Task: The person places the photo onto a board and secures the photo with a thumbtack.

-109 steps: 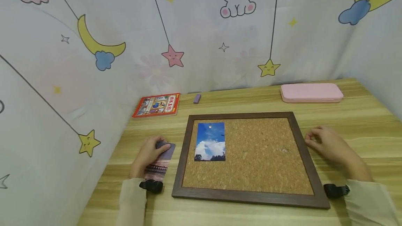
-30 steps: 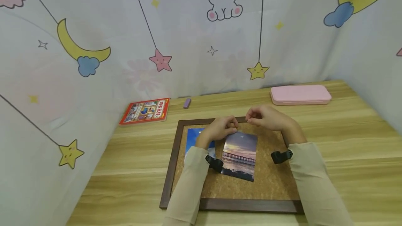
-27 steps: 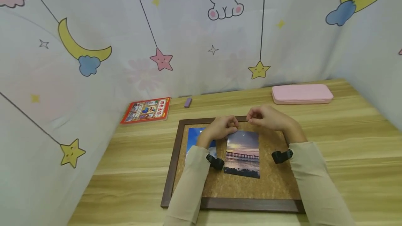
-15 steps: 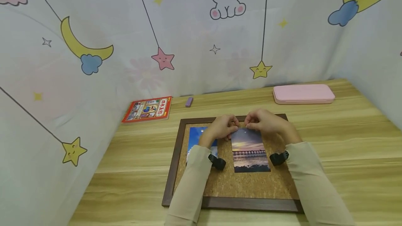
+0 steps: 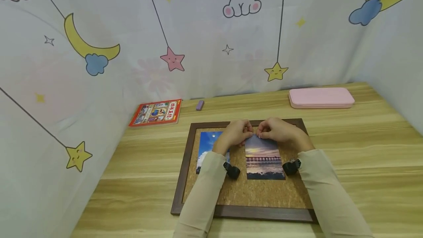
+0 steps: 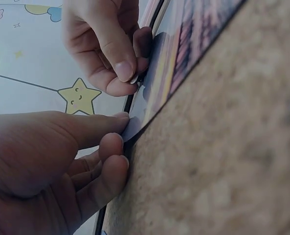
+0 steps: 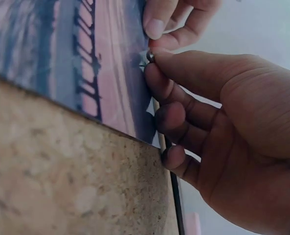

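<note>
A sunset photo of a pier (image 5: pixel 264 161) lies over the middle of a framed cork board (image 5: pixel 242 197). My left hand (image 5: pixel 235 133) pinches its top left corner between thumb and fingers. Beside it, at the photo's top edge, my right hand (image 5: pixel 277 130) pinches a small, shiny push pin (image 7: pixel 150 57) between thumb and forefinger, mostly hidden by the fingertips. Whether the pin's point touches the photo, I cannot tell. To the left on the board is a blue-sky photo (image 5: pixel 205 151), partly covered by my left arm, with a shiny spot near its top.
Behind the board, a red-bordered book (image 5: pixel 156 113) and a small purple block (image 5: pixel 199 105) lie at the back left of the wooden table (image 5: pixel 360 150). A pink case (image 5: pixel 321 97) sits at the back right. A patterned curtain (image 5: pixel 198 28) hangs behind.
The left hand has brought the sunset photo from the table left of the board onto it. Over the last second the photo straightened and shifted right, and the right hand closed in on its top edge.
</note>
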### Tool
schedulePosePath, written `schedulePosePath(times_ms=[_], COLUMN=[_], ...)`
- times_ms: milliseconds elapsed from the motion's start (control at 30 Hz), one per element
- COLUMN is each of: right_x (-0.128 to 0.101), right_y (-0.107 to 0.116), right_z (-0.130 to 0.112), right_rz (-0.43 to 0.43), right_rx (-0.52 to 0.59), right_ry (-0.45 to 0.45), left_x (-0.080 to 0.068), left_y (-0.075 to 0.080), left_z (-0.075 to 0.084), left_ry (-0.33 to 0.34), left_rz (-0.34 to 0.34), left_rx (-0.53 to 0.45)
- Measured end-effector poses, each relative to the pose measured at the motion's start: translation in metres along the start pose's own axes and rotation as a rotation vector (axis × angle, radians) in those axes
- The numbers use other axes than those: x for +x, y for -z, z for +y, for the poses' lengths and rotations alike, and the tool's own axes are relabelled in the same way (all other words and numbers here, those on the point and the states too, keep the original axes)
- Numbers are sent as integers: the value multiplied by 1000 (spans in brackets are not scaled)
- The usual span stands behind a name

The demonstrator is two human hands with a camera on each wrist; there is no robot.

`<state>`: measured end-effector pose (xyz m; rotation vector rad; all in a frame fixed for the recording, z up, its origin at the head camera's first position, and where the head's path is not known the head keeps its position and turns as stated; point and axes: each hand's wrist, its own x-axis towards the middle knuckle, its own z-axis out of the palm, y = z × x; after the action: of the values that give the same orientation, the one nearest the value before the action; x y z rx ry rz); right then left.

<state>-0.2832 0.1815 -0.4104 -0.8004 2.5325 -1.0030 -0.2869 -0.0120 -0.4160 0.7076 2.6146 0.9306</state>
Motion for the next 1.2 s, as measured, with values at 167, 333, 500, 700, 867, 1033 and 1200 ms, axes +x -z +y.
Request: schedulePosePath(times_ms=[167,333,500,700,867,1033,1200], right_x=[1,1,0,-1,-1,0,2], right_y=[0,1,2,2,1,0,-2], right_z=[1,1,3,5,5,5,4], right_rz=[23,44,26,-6,-35,-48,-35], right_rx=[-24,-29,-27,-53,-87,-119,-132], right_ry=[-22,-60,-57,-13,2,1,-39], left_x=[1,3,3,4,3,2,2], left_y=[0,1,2,2,1,0,0], left_z=[-1,-2,-2,-1,-2,-3,-4], left_ry=[-2,-2,-4,4,9,7,4], left_rz=[10,10,-5,-19,-16,-13,-12], left_rx=[-11,-27,-32,-53,-59,-52,-47])
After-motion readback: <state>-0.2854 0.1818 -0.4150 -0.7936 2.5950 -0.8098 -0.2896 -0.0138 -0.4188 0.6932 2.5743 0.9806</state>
